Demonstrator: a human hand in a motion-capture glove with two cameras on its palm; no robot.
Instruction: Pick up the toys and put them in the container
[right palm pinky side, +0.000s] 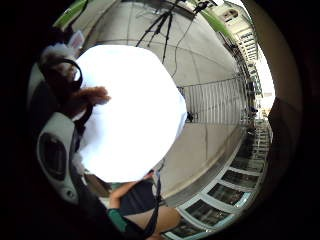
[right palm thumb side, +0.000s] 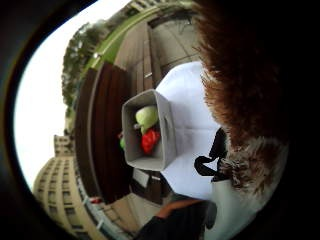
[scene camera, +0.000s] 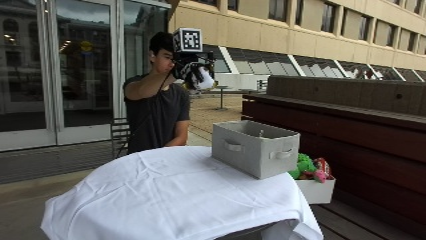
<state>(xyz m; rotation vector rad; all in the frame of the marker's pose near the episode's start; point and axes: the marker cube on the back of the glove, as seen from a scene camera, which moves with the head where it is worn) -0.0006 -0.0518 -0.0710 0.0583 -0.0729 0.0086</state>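
I stand behind a table draped in a white cloth (scene camera: 166, 195). My gloved right hand (scene camera: 188, 69) is raised to head height and grips a furry brown-and-white plush toy (scene camera: 204, 80). Its brown fur (right palm thumb side: 240, 75) fills one side of the thumb side palm view, and a white ear (right palm pinky side: 76, 39) shows in the little finger side view. A grey fabric container (scene camera: 256, 147) sits on the table's right part, well below the hand. A green toy (right palm thumb side: 146, 116) and a red toy (right palm thumb side: 150, 141) lie inside it.
A white box (scene camera: 316, 191) with green and red toys stands beside the table at the right. A dark wooden bench wall (scene camera: 346, 115) runs behind it. A chair (scene camera: 120, 134) is behind the table, and a tripod (right palm pinky side: 161, 25) stands on the pavement.
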